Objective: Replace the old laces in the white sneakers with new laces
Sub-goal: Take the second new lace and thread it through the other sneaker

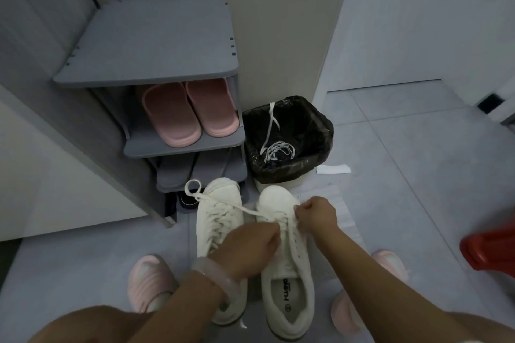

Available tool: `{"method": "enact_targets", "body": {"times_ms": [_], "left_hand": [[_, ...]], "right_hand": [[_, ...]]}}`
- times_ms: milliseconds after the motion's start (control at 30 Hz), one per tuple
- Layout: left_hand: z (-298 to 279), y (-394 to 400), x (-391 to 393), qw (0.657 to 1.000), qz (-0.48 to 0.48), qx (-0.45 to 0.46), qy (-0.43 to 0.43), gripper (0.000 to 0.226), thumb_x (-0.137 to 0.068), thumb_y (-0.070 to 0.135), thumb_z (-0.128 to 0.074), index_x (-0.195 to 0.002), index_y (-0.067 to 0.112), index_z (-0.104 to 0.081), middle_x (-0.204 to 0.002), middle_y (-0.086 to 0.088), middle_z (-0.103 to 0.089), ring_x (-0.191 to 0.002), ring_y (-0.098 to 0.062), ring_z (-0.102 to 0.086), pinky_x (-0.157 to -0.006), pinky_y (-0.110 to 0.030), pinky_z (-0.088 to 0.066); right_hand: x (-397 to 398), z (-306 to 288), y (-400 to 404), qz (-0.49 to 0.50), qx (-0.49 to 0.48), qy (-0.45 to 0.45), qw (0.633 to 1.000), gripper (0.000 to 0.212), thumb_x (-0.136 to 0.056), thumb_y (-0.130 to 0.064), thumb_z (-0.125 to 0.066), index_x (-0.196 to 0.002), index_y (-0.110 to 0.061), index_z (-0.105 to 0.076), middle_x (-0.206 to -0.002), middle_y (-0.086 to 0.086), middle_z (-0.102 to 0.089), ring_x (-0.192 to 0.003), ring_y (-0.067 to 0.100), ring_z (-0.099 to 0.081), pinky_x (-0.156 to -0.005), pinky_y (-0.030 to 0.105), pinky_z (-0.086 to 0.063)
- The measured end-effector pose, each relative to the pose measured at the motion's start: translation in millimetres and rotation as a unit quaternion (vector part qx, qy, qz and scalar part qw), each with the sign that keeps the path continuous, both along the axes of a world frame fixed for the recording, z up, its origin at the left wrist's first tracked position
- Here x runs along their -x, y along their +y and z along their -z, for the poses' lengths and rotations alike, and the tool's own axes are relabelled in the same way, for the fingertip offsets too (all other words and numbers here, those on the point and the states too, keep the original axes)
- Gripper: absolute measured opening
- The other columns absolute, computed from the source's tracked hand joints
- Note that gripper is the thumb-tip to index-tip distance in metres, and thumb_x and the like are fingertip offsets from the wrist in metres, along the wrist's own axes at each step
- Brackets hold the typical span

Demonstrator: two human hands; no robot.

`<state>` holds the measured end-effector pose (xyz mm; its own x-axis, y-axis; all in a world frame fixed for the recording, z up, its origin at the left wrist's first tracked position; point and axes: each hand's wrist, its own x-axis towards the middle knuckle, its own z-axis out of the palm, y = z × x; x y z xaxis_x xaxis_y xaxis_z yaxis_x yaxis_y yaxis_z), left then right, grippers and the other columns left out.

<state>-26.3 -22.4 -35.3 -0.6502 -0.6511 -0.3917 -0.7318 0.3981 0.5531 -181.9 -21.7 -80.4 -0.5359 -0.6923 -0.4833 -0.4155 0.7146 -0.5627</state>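
Two white sneakers stand side by side on the floor, toes pointing away from me. The left sneaker (217, 220) is laced. My left hand (248, 248) lies over the right sneaker (289, 267) and pinches the white lace (220, 202) at its eyelets. That lace runs up and left across the left sneaker and ends in a loop. My right hand (316, 213) pinches the lace's other part at the right side of the same sneaker's eyelets. Old white laces (274, 147) lie in the bin.
A bin with a black bag (320, 131) stands just beyond the sneakers. A grey shoe rack (156, 44) at the left holds pink slippers (189, 111) and grey ones. A white paper slip (333, 169) lies on the floor. A red object (490, 250) sits at the right edge.
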Motion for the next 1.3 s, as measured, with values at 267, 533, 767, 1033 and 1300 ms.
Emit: {"method": "enact_targets", "body": {"times_ms": [267,533,767,1033,1300], "left_hand": [[20.5,-1.3,-6.6,0.998,0.054,-0.008,-0.025,0.026,-0.097,0.024,-0.037,-0.106,0.007,-0.054,-0.108,-0.011,-0.060,-0.100,-0.026,-0.055,-0.087,-0.038,-0.045],[24.8,-0.4,-3.1,0.996,0.078,-0.036,-0.039,0.027,-0.096,0.022,-0.039,-0.112,0.005,-0.054,-0.133,-0.009,-0.050,-0.117,-0.025,-0.048,-0.095,-0.034,-0.040],[24.6,2.1,-3.7,0.994,0.086,-0.036,-0.051,0.031,-0.098,0.022,-0.035,-0.120,0.009,-0.054,-0.127,-0.008,-0.053,-0.115,-0.024,-0.049,-0.098,-0.035,-0.040],[7.9,-10.8,-4.4,0.993,-0.091,0.044,0.063,0.019,-0.094,0.022,-0.044,-0.093,0.011,-0.059,-0.097,-0.008,-0.064,-0.093,-0.022,-0.058,-0.077,-0.032,-0.042],[13.2,-17.3,-7.8,0.985,-0.152,0.084,-0.009,0.023,-0.093,0.024,-0.045,-0.108,0.015,-0.059,-0.108,-0.005,-0.063,-0.101,-0.023,-0.058,-0.077,-0.030,-0.043]], "right_hand": [[-12.0,-25.6,-8.1,0.112,0.156,-0.392,0.900,0.014,-0.092,-0.011,-0.052,-0.084,-0.005,-0.063,-0.072,0.003,-0.063,-0.056,0.009,-0.045,-0.057,0.019,-0.039],[-5.1,-24.2,-13.2,-0.024,0.154,-0.238,0.959,0.036,-0.093,0.004,-0.037,-0.119,-0.014,-0.054,-0.096,0.003,-0.061,-0.056,0.010,-0.048,-0.057,0.020,-0.042],[-44.7,-35.8,-20.1,-0.297,0.185,-0.173,0.921,0.024,-0.089,-0.003,-0.052,-0.105,-0.012,-0.067,-0.100,-0.003,-0.067,-0.087,0.002,-0.060,-0.079,0.011,-0.046],[15.5,-84.1,-21.3,0.117,0.376,-0.334,0.856,0.024,-0.093,-0.002,-0.047,-0.105,-0.017,-0.061,-0.059,0.000,-0.058,-0.045,0.006,-0.043,-0.042,0.014,-0.035],[70.4,-75.1,23.2,-0.005,0.100,-0.165,0.981,0.023,-0.094,-0.016,-0.049,-0.085,-0.010,-0.069,-0.064,-0.003,-0.048,-0.061,0.014,-0.040,-0.059,0.023,-0.037]]}}
